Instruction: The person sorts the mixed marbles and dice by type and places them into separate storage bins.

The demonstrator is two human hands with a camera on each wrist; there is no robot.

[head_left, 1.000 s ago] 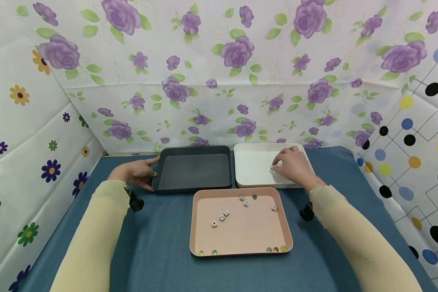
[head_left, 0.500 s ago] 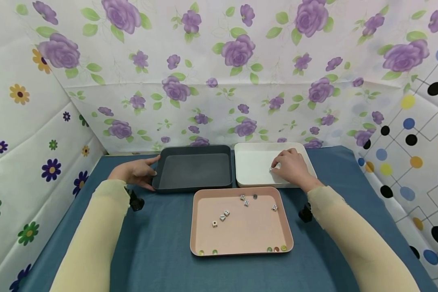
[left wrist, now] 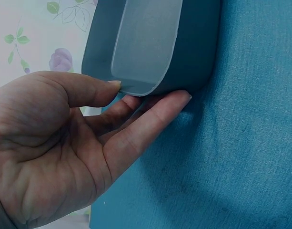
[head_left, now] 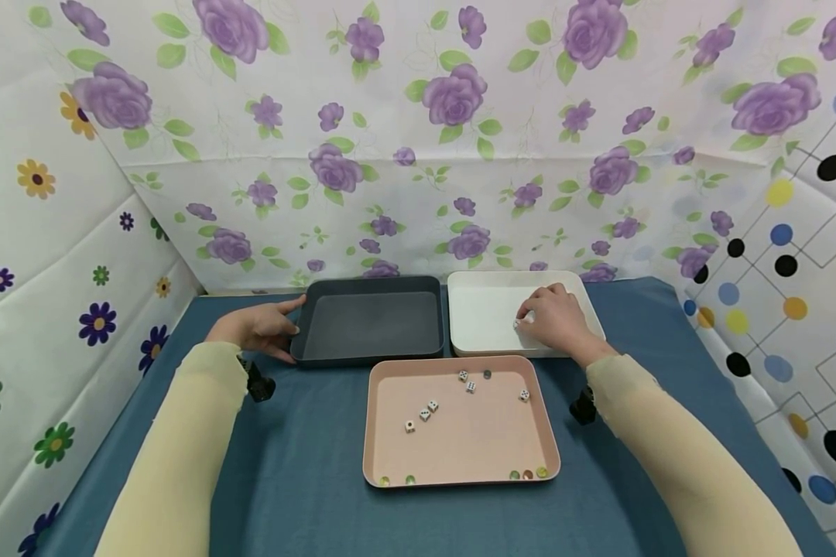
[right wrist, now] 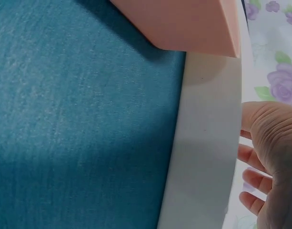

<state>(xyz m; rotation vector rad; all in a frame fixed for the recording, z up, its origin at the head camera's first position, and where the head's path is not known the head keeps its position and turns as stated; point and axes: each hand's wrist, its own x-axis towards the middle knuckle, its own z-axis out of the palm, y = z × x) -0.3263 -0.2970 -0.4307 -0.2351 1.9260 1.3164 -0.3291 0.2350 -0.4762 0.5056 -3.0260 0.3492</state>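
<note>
In the head view my left hand (head_left: pixel 256 328) holds the left end of a dark grey tray (head_left: pixel 372 360). The left wrist view shows the thumb on the tray's rim (left wrist: pixel 157 85) and the fingers against its outer wall. My right hand (head_left: pixel 559 321) is over a white tray (head_left: pixel 477 313), its thumb and fingertips pinching a small white die (head_left: pixel 517 324). From the right wrist the fingertips and die are hidden behind the white tray's side wall (right wrist: pixel 203 143). In front lies a pink tray (head_left: pixel 474 445) with several white dice (head_left: pixel 424 415) in it.
Several glass marbles, among them a yellowish one (head_left: pixel 541 472) and a dark one (head_left: pixel 487 374), also lie in the pink tray. The three trays stand close together on a blue cloth (head_left: pixel 306 480). A flowered curtain (head_left: pixel 404 193) hangs right behind them.
Over the white tray, my right hand has shifted very slightly left with the die, then stayed put. The left hand keeps its hold on the dark grey tray.
</note>
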